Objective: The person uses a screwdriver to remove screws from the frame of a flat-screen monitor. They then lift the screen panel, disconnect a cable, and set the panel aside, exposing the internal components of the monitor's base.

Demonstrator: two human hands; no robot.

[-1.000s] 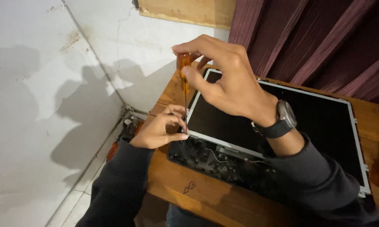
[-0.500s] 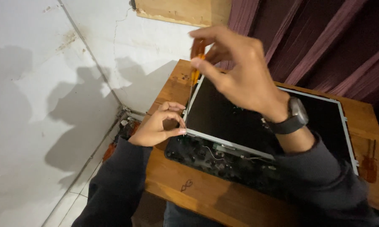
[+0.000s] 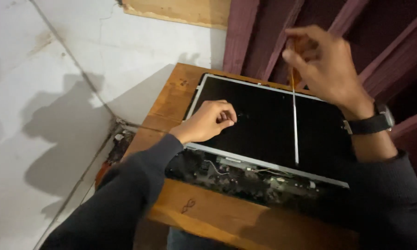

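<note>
Here the right hand is raised above the far edge of a dark flat screen panel, its fingers closed around the orange handle of a long screwdriver. The handle is mostly hidden inside the grip, and only a sliver of orange shows between the fingers. The tool's thin metal shaft hangs almost straight down in the view, its long axis running from the hand at the far side toward the person, with the tip pointing at the near edge of the panel and ending close to the silver frame strip there. Whether the tip touches the panel cannot be told. A dark wristwatch sits on that wrist above a dark sleeve. The left hand rests on the left part of the panel, curled into a loose fist with thumb and fingertips pinched together; whether something small is held in the pinch is too small to tell. The panel lies flat on a wooden table, its long side running left to right. Along its near edge an open strip of dark circuit boards and wires is exposed. Dark red curtains hang behind the table, and a pale wall stands to the left.
</note>
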